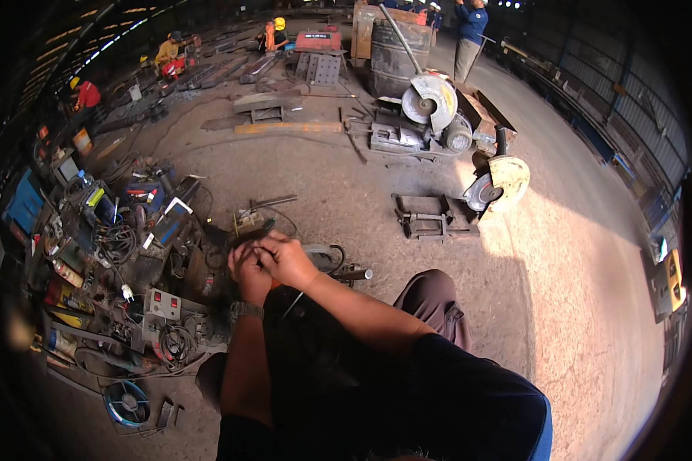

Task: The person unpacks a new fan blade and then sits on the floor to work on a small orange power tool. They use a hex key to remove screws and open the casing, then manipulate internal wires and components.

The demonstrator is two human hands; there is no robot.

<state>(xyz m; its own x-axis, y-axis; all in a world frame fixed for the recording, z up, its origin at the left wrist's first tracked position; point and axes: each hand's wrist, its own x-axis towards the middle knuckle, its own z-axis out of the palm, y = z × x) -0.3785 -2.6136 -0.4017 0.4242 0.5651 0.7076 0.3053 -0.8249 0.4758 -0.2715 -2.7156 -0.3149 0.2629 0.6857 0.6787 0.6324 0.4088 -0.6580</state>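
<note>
My left hand [246, 275], with a watch on its wrist, and my right hand [286, 258] are pressed together low over the floor. Both are closed around a dark tool [251, 230] whose end sticks out beyond the fingers toward the far left. What kind of tool it is stays hidden by the fingers. Just right of the hands lies a grey power tool [323, 252] with a short metal cylinder [355, 274] beside it. My bent knee [430, 296] in dark trousers is to the right.
A heap of tools, cables and a switch box [161, 306] covers the floor on the left, with a wire coil [127, 402] near me. Two chop saws [430, 100] [500, 184], a steel frame [432, 217] and a drum [396, 58] stand farther off. People work at the back.
</note>
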